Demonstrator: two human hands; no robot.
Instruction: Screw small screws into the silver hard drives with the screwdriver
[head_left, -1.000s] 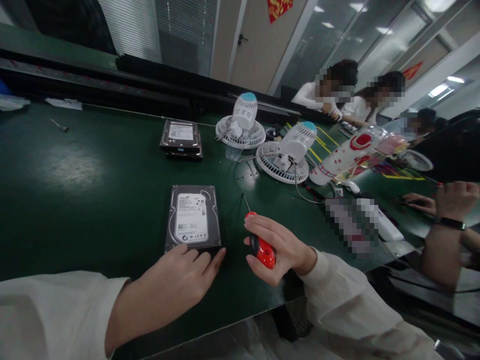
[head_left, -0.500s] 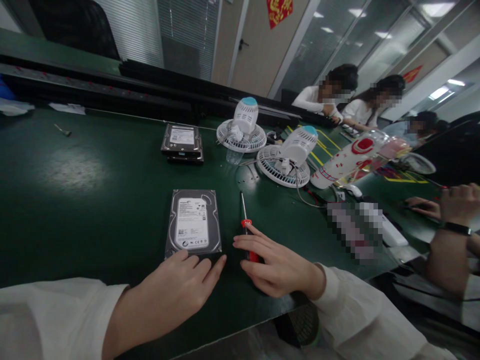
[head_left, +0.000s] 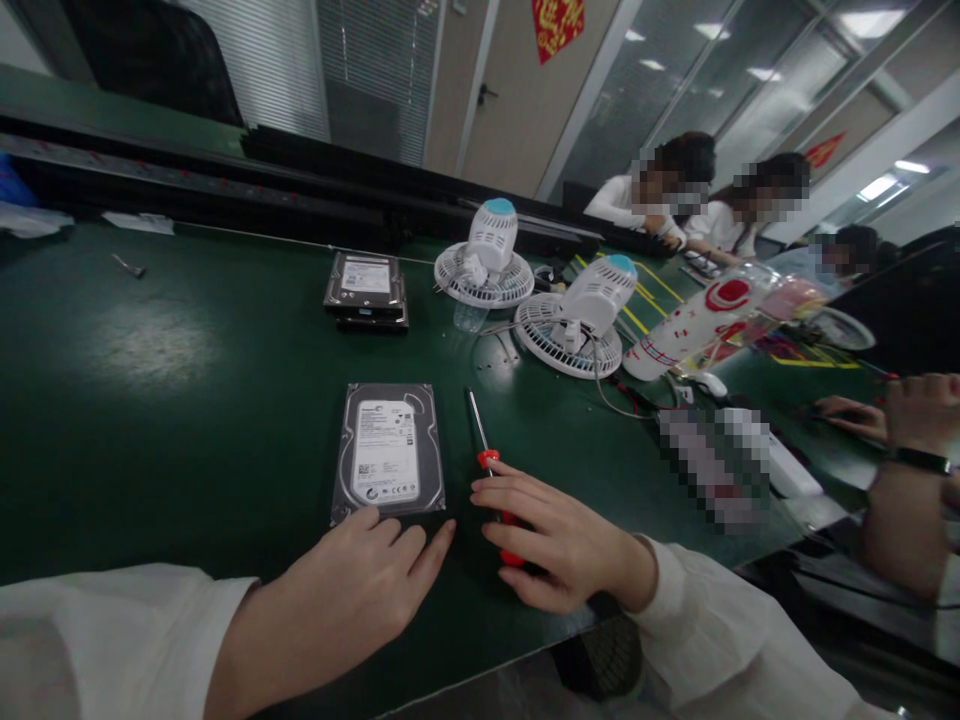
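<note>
A hard drive (head_left: 386, 450) with a white label lies face up on the green table. My left hand (head_left: 367, 570) is at its near edge, the bent fingers against that edge and one finger stretched towards the right. The fingertips on the drive are partly hidden. To the right of the drive, my right hand (head_left: 559, 535) is closed over the handle of a red-and-black screwdriver (head_left: 488, 457). The metal shaft points away from me and slightly left, with its tip beside the drive's right side.
Behind the drive is a stack of hard drives (head_left: 366, 278). Two white fans, one (head_left: 484, 270) further back and one (head_left: 570, 330) nearer, lie with small loose bits before them. A white-and-red bottle (head_left: 679, 335) leans at right. A co-worker's arm (head_left: 911, 480) is far right.
The screwdriver has swung so its tip points further left, and its handle end has come nearer to me. My right-hand fingers have shifted slightly; my left hand stays at the drive.
</note>
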